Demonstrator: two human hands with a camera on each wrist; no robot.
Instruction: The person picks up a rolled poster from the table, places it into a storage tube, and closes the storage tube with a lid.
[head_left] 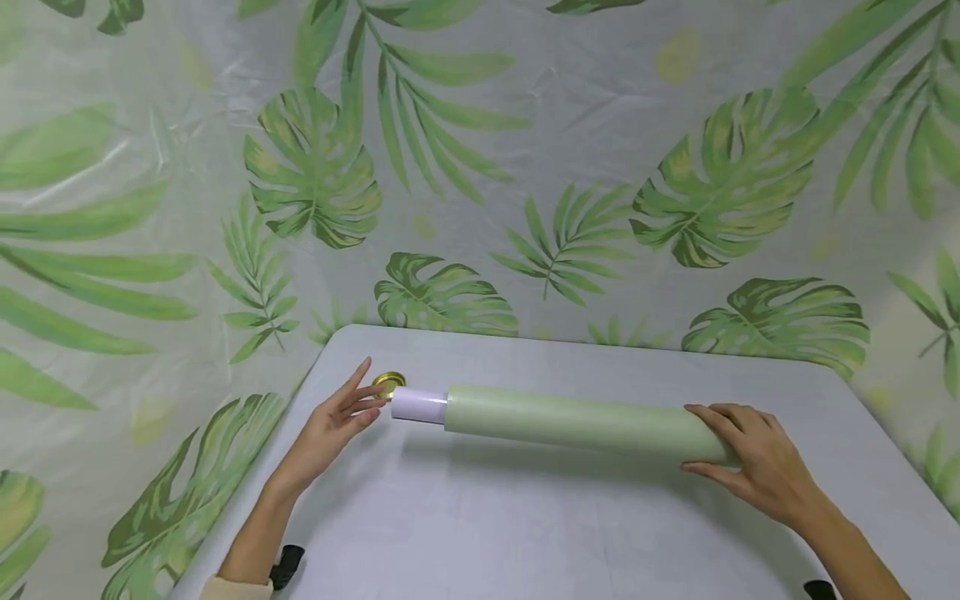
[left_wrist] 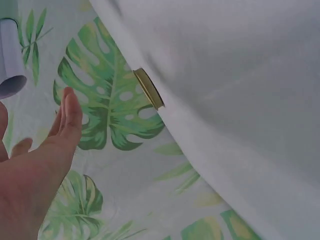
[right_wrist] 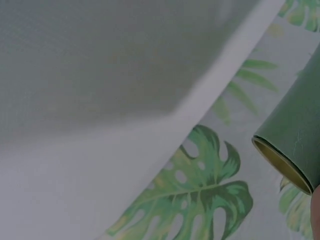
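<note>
My right hand [head_left: 772, 462] grips a long pale green tube [head_left: 577, 421] near its right end, thumb below and fingers over the top. A shiny white roll [head_left: 420, 407] pokes out of the tube's left end. Just left of that roll is my left hand [head_left: 330, 429], fingers spread and nothing held. In the left wrist view, the left hand [left_wrist: 45, 155] is below the hollow end of the white roll [left_wrist: 11, 60]. Behind the roll's tip, a round gold lid [head_left: 389, 382] lies on the table. The right wrist view shows the tube [right_wrist: 295, 130] with a gold rim at its end.
The white table [head_left: 525, 525] has rounded far corners. A covering with green leaves [head_left: 442, 167] hangs behind it and shows along both sides. The tube's shadow falls on the tabletop. Black straps [head_left: 287, 567] show at the wrists.
</note>
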